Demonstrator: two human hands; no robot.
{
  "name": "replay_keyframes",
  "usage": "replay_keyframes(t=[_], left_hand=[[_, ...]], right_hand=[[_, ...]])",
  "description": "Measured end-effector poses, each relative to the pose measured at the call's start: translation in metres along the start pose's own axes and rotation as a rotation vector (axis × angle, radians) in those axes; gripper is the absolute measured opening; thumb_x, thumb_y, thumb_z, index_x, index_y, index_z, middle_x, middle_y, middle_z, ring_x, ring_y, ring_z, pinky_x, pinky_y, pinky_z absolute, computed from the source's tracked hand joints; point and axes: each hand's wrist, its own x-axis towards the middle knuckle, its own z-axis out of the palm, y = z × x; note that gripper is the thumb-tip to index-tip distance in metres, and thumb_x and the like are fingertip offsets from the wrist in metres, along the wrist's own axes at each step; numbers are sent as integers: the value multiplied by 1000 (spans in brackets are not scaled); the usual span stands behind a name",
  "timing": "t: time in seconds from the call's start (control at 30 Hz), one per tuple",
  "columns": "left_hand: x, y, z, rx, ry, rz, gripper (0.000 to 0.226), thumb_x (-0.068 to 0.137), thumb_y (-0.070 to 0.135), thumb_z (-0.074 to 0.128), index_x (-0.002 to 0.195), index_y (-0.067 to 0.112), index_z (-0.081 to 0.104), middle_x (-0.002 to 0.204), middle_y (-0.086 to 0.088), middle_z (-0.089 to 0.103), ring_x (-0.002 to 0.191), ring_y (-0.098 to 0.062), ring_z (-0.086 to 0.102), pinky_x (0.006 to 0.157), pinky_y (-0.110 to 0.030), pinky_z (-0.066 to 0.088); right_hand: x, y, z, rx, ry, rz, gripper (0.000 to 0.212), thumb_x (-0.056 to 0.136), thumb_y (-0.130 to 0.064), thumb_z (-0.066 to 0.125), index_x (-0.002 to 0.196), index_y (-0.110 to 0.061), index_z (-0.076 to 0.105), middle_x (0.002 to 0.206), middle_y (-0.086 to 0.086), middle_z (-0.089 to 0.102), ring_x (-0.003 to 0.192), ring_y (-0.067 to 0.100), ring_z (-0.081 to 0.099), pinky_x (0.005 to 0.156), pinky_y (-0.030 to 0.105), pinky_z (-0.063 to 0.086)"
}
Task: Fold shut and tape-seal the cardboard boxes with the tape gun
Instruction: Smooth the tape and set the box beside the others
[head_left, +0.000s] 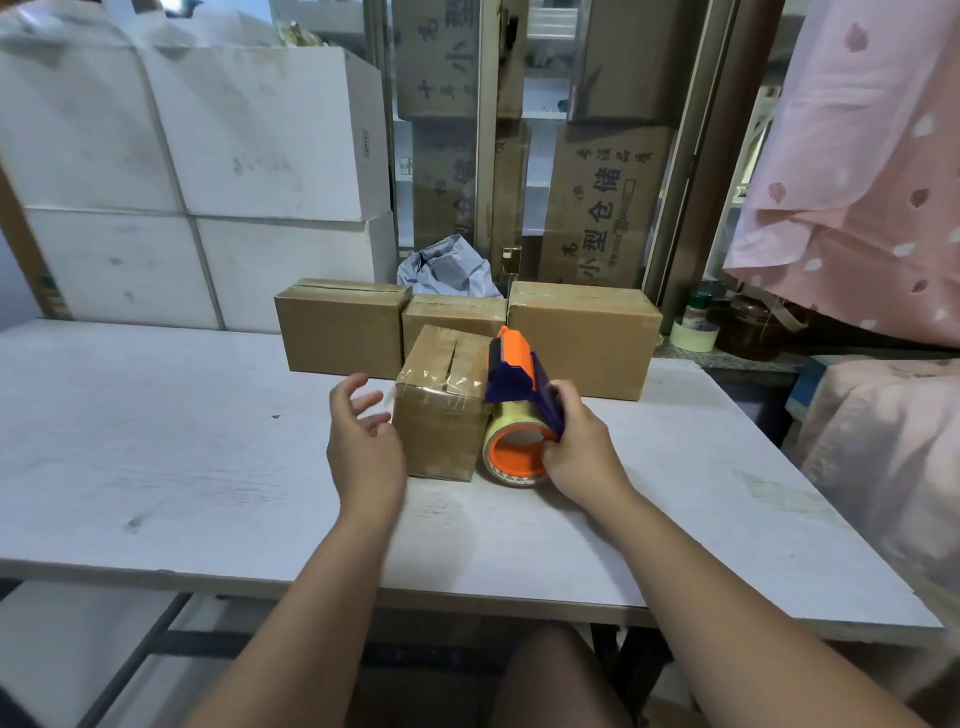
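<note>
A small cardboard box stands on the white table, its top flaps folded down with clear tape across them and a dark gap along the seam. My right hand grips the purple and orange tape gun, whose tape roll rests against the box's right side. My left hand hovers just left of the box, fingers relaxed and spread, holding nothing.
Three closed cardboard boxes line the table's far edge behind the small one. Large white cartons are stacked at the back left. Pink fabric hangs at the right. A crumpled grey bag lies behind the boxes.
</note>
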Motion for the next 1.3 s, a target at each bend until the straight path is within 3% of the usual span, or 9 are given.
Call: replay_keyframes(t=[0.2,0.37,0.43,0.5,0.57,0.63,0.8,0.97,1.3], left_hand=[[-12,-10,-2,95,-102,138,61,91,-4,39,139,33,43,135,12,52,124,-10,48,100,-35,47],[5,-1,-17,44,-138,9,38,93,6,47,125,26,56,118,11,57,119,-13,53,86,-24,48],[11,9,-21,226,-124,90,44,91,12,53,134,19,48,137,3,49,131,-16,41,98,-26,39],[7,22,-18,559,-181,369,68,89,20,58,148,17,25,155,1,24,143,-16,19,114,-31,20],[2,29,-9,872,-260,641,77,92,34,54,152,17,9,159,2,10,146,-15,6,118,-33,3],[0,26,1,1076,-286,707,73,95,40,47,152,17,7,159,1,10,146,-15,6,117,-32,-3],[2,18,8,1095,-205,676,64,93,43,50,147,18,25,154,0,26,144,-17,18,117,-30,3],[3,18,7,1084,-200,700,52,91,48,51,134,21,40,147,0,36,137,-17,30,116,-30,9],[11,2,11,1044,-85,816,39,86,49,59,109,17,60,119,-6,60,112,-24,55,108,-37,31]], right_hand=[[0,-6,11,38,23,27,45,79,6,46,111,-25,44,96,2,60,87,22,54,72,37,47],[3,-14,8,8,33,6,43,80,7,46,112,-22,44,94,2,56,86,22,51,68,34,44],[4,-15,6,-7,33,9,43,80,9,44,112,-20,45,95,4,56,86,24,50,68,35,42],[5,-15,4,-24,29,4,45,81,9,44,114,-21,45,98,5,55,88,25,50,70,35,43],[6,-14,4,-32,30,-11,47,80,11,43,114,-20,46,100,5,54,88,25,48,69,33,39],[6,-13,5,-4,31,2,47,79,10,44,113,-23,47,101,4,55,89,24,49,69,30,38],[4,-14,1,225,64,125,36,85,-5,57,106,-32,45,100,-5,60,89,16,55,65,20,40],[2,-11,-3,447,111,227,48,89,-17,64,127,-35,42,109,-13,55,96,11,53,79,25,40],[-1,-14,-11,227,62,143,56,84,3,52,110,-44,36,91,-25,52,83,2,52,82,32,48]])
